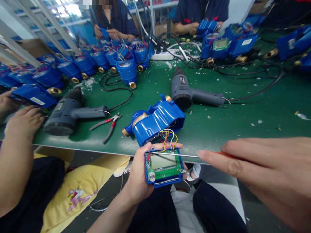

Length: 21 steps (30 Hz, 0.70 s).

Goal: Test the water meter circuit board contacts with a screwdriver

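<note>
My left hand [139, 171] is wrapped round a blue-framed circuit board with a display [163, 166], held level off the table's front edge. Thin coloured wires [167, 138] run from its top side to a blue water meter [155, 121] lying on the table. In my right hand [257, 165] is a screwdriver [189, 156], its orange handle mostly hidden by the fingers. The metal shaft reaches left across the upper part of the display, and its tip is by the board's upper left corner.
Two grey heat guns [181, 85] [64, 111] and red-and-grey cutting pliers [110, 124] lie on the green table [150, 79]. Blue meters [127, 69] line the back left. A power strip [162, 55] and cables lie behind. Co-workers' hands [25, 121] are at left and across the table.
</note>
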Each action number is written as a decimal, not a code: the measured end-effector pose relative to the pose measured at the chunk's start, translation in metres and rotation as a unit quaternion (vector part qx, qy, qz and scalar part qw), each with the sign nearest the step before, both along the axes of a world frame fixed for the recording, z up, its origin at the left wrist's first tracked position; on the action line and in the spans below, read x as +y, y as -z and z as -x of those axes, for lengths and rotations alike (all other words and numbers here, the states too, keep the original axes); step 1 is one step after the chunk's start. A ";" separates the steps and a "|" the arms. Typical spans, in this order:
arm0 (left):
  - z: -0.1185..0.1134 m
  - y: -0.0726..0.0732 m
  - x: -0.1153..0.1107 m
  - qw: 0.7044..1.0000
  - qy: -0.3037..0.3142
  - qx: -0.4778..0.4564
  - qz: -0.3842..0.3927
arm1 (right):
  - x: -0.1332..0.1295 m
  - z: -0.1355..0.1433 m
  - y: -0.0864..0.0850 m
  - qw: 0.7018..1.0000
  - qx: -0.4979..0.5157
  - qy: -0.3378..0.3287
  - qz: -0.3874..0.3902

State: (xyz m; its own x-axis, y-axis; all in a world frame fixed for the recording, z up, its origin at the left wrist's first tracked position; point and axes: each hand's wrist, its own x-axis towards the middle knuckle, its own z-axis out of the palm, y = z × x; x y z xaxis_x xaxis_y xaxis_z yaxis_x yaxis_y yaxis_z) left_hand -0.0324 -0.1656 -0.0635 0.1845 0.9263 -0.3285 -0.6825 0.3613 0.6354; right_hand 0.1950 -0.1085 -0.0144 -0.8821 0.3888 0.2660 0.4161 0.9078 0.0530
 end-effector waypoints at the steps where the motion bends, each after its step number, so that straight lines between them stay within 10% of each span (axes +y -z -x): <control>1: 0.001 0.001 0.000 1.000 0.014 -0.006 -0.008 | 0.004 -0.001 0.001 1.000 0.003 -0.013 0.006; 16: 0.005 -0.002 0.004 0.998 0.062 -0.026 0.011 | 0.048 -0.002 0.030 0.962 0.090 -0.107 0.235; 21: 0.004 -0.004 0.003 0.999 0.049 -0.016 0.003 | 0.041 -0.005 0.025 0.976 0.103 -0.083 0.173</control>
